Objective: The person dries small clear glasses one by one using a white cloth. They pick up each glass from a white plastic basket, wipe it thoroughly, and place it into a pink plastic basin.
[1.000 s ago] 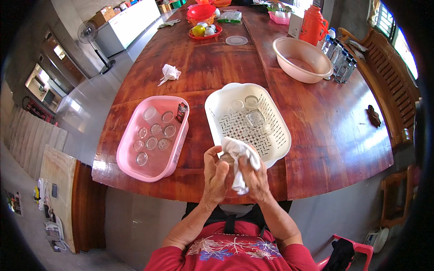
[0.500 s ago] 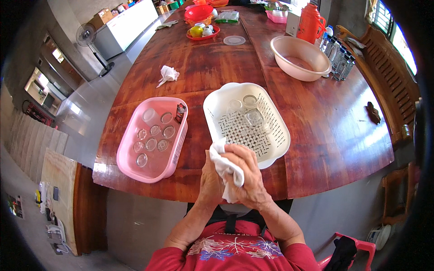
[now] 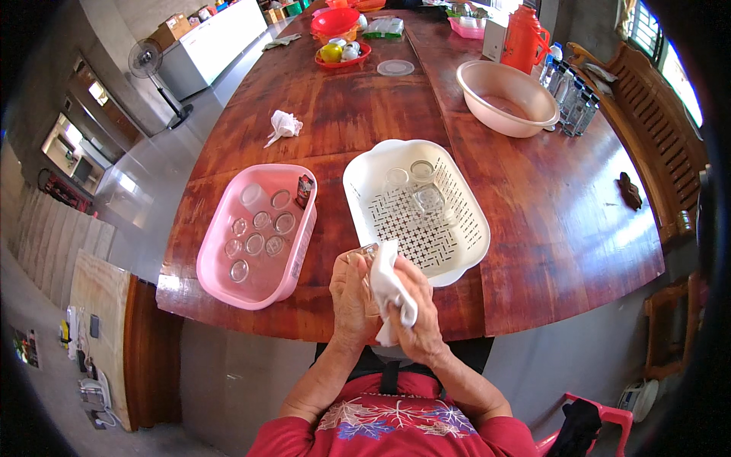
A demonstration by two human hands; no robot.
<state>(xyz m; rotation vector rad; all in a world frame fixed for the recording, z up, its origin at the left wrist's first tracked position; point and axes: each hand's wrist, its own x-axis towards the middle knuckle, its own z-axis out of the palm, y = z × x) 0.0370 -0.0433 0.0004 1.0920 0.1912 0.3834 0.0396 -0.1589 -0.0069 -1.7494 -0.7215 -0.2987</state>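
Note:
Close to the table's near edge, my left hand [image 3: 350, 295] is closed around a clear drinking glass [image 3: 370, 251], much of which my fingers hide. My right hand [image 3: 420, 316] grips a folded white cloth [image 3: 390, 291] and presses it along the glass's right side. Just beyond my hands is a white basket [image 3: 358, 171] with a slotted bottom, holding a few clear glasses, among them a squarish glass [image 3: 429, 199]. Left of my hands stands a pink plastic basin [image 3: 215, 255] with several small glasses and a dark packet [image 3: 304, 189] inside.
A crumpled white tissue [image 3: 284, 126] lies beyond the pink basin. Farther right are a large pale pink bowl [image 3: 476, 95], a red thermos [image 3: 522, 42] and several clear bottles [image 3: 575, 107]. A flat clear lid [image 3: 396, 68] and a red fruit tray [image 3: 335, 64] sit farther back.
The cloth in my right hand has shifted slightly right and turned more upright. My left hand has tilted, and the glass in it now shows. The basket and basin stay put.

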